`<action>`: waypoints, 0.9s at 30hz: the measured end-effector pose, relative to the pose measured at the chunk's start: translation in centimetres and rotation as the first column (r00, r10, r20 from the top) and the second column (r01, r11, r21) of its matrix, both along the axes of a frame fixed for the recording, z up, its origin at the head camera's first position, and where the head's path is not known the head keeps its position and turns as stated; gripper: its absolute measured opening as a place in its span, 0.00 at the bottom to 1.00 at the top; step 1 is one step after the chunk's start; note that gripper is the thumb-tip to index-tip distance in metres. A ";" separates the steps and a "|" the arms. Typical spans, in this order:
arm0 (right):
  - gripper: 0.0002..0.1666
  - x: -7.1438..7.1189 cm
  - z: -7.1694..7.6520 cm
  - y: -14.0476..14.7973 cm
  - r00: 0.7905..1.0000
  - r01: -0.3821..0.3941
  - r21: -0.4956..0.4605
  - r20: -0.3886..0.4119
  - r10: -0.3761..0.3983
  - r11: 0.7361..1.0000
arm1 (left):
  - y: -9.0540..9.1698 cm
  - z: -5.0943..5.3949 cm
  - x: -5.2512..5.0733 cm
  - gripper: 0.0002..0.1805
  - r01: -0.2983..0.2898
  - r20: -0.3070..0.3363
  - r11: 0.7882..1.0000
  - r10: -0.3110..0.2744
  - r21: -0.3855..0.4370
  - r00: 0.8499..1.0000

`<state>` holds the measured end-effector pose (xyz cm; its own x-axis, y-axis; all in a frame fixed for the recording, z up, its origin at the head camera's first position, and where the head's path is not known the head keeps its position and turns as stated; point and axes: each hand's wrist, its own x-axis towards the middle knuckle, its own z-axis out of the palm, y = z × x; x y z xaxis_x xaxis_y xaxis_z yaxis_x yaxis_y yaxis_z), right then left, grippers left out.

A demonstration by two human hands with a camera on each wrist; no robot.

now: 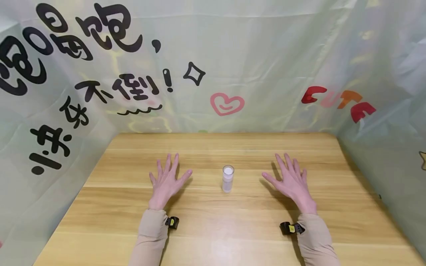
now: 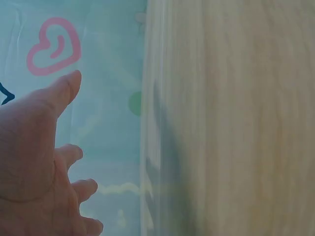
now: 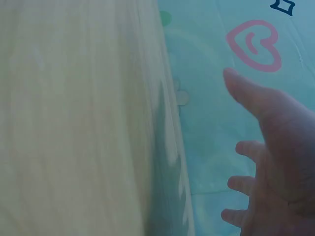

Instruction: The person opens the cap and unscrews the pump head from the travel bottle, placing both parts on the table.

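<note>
A small clear cylindrical container [image 1: 227,179] with whitish contents stands upright near the middle of the wooden table. To its left the left hand [image 1: 166,183] is spread with its fingers apart, holding nothing; the left wrist view shows its palm and fingers [image 2: 37,162]. On the container's other side the right hand [image 1: 293,183] is spread in the same way, also holding nothing, as the right wrist view of that hand [image 3: 275,157] confirms. Neither hand touches the container. Whether the palms rest on the table cannot be told.
The wooden table [image 1: 216,147] has its far edge against a pale curtain [image 1: 266,55] with black lettering and a pink heart [image 1: 227,104]. Curtain panels also rise along both sides. A black wrist device is on each sleeve.
</note>
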<state>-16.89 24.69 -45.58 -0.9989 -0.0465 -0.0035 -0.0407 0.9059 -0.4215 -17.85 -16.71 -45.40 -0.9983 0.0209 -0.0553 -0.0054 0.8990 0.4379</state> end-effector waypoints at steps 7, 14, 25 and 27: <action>0.59 -0.1 0.4 -0.7 1.000 -0.020 -0.048 -0.015 0.019 0.999 | 0.6 0.3 0.2 0.51 0.035 0.014 0.998 -0.036 0.059 0.999; 0.56 0.0 1.0 -1.4 0.998 -0.056 -0.160 -0.043 0.050 0.985 | 2.4 0.4 0.4 0.50 0.134 0.020 0.983 -0.138 0.126 0.990; 0.49 0.0 1.9 -3.4 0.991 -0.131 -0.402 -0.091 0.103 0.906 | 5.3 0.3 0.7 0.54 0.276 0.014 0.906 -0.296 0.322 0.955; 0.47 0.1 2.0 -4.0 0.988 -0.145 -0.441 -0.117 0.103 0.886 | 5.8 0.1 0.7 0.56 0.288 0.020 0.864 -0.325 0.413 0.945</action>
